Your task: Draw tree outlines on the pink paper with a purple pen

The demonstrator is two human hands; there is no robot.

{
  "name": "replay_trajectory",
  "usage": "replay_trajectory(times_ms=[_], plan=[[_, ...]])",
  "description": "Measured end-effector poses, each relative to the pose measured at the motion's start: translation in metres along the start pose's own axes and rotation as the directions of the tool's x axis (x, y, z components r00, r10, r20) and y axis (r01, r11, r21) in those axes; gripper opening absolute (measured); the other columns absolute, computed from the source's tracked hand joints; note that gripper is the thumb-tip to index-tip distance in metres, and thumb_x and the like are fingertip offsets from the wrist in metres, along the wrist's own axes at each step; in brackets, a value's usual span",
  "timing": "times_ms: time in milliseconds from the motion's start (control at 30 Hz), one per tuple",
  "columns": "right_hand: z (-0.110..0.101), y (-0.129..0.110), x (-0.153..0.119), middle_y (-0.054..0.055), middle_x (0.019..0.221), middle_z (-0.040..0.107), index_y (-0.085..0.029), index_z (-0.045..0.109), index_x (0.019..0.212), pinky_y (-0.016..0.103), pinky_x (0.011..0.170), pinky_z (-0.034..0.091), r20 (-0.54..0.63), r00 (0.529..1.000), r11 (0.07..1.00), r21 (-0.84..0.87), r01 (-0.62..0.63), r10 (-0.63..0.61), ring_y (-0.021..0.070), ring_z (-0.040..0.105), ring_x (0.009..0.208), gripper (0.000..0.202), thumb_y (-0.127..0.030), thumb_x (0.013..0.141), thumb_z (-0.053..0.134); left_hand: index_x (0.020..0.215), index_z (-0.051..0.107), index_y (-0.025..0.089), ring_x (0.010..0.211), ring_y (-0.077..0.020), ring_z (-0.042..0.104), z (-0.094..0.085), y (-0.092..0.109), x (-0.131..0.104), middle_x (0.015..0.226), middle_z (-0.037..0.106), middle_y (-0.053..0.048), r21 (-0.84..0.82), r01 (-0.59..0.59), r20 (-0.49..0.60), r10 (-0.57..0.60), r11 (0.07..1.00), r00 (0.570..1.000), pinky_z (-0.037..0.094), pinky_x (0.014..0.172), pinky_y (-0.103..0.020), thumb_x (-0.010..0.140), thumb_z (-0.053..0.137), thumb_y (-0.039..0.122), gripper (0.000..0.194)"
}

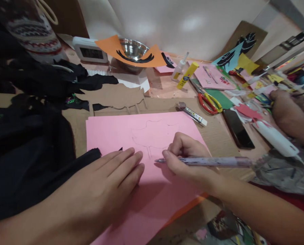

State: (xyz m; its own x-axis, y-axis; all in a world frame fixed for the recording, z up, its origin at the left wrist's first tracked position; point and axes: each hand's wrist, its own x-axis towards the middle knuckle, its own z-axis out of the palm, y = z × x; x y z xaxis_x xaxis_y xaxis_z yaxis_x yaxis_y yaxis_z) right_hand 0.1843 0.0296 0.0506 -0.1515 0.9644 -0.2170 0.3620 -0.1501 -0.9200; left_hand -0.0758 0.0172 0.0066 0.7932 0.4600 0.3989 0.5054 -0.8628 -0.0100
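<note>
Pink paper sheet (152,143) at frame centre, on cardboard. Above right: utility knife (192,114), scissors (210,102), black phone (237,128). Black cloth (27,136) overlaps the sheet's left edge. Left hand (111,180) flat on the sheet, fingers together. Right hand (185,160) fingers clamped on pen (205,161); long axis horizontal, tip pointing left.

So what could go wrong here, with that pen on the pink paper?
The left hand lies flat on the pink paper; if it lifts, the sheet could slip and the faint outline go crooked. The right hand holds the pen low and nearly flat, so the hand might smudge the lines. The black cloth overlaps the paper's left edge and could drag it.
</note>
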Motion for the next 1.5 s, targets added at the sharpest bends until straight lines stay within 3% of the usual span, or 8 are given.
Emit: replay_trajectory(times_ms=[100, 367, 600, 800, 1133, 1500], plan=[[0.007, 0.007, 0.006, -0.008, 0.056, 0.051, -0.029, 0.044, 0.074, 0.029, 0.051, 0.038, 0.066, 0.998, 1.000, -0.008, -0.017, 0.017, 0.0139, 0.049, 0.052, 0.034, -0.030, 0.095, 0.070, 0.127, 0.076, 0.014, 0.116, -0.0239, 0.080, -0.001, 0.005, 0.004, 0.131, 0.084, -0.009, 0.051, 0.021, 0.009, -0.022, 0.998, 1.000, 0.061, 0.102, -0.040, 0.108, 0.031, 0.006, 0.049], [0.009, 0.016, 0.010, -0.008, 0.057, 0.049, -0.029, 0.040, 0.073, 0.028, 0.048, 0.035, 0.005, 1.000, 0.996, -0.086, -0.016, 0.016, 0.0136, 0.050, 0.050, 0.037, -0.030, 0.093, 0.070, 0.125, 0.073, 0.005, 0.118, -0.0280, 0.081, -0.007, 0.007, 0.014, 0.132, 0.083, -0.014, 0.051, -0.028, 0.045, 0.026, 0.998, 0.999, 0.059, 0.101, -0.045, 0.099, 0.013, -0.007, 0.067], [0.008, 0.011, 0.011, -0.007, 0.059, 0.048, -0.028, 0.039, 0.070, 0.027, 0.049, 0.034, 0.010, 0.999, 0.982, -0.186, -0.037, 0.040, 0.0126, 0.047, 0.052, 0.038, -0.027, 0.090, 0.072, 0.130, 0.071, 0.002, 0.123, -0.0351, 0.079, -0.010, 0.008, 0.011, 0.139, 0.079, -0.018, 0.026, -0.060, 0.104, 0.057, 0.998, 0.993, 0.061, 0.103, -0.053, 0.102, 0.024, -0.001, 0.054], [0.008, 0.016, 0.010, -0.008, 0.058, 0.048, -0.028, 0.040, 0.071, 0.027, 0.048, 0.033, -0.016, 0.999, 0.988, -0.145, -0.048, 0.046, 0.0134, 0.049, 0.052, 0.039, -0.028, 0.090, 0.074, 0.126, 0.069, 0.002, 0.122, -0.0338, 0.080, -0.012, 0.008, 0.011, 0.134, 0.081, -0.018, 0.028, -0.037, 0.067, 0.035, 0.999, 0.997, 0.062, 0.099, -0.051, 0.095, 0.014, -0.010, 0.064], [0.008, 0.015, 0.009, -0.008, 0.056, 0.048, -0.029, 0.037, 0.069, 0.028, 0.048, 0.034, -0.070, 0.996, 0.993, -0.103, -0.055, 0.048, 0.0136, 0.046, 0.048, 0.038, -0.032, 0.089, 0.069, 0.125, 0.070, 0.002, 0.119, -0.0335, 0.081, -0.009, 0.006, 0.012, 0.134, 0.081, -0.018, 0.047, -0.054, 0.045, 0.052, 0.997, 0.998, 0.062, 0.099, -0.051, 0.098, 0.019, -0.006, 0.058], [0.009, 0.015, 0.009, -0.008, 0.058, 0.046, -0.028, 0.040, 0.070, 0.027, 0.049, 0.033, -0.085, 0.996, 0.989, -0.146, -0.018, 0.006, 0.0127, 0.041, 0.052, 0.037, -0.027, 0.088, 0.072, 0.128, 0.068, 0.001, 0.119, -0.0365, 0.082, -0.007, 0.007, 0.013, 0.136, 0.080, -0.021, 0.013, -0.055, 0.082, 0.054, 0.998, 0.995, 0.067, 0.093, -0.055, 0.094, 0.012, -0.009, 0.065]])
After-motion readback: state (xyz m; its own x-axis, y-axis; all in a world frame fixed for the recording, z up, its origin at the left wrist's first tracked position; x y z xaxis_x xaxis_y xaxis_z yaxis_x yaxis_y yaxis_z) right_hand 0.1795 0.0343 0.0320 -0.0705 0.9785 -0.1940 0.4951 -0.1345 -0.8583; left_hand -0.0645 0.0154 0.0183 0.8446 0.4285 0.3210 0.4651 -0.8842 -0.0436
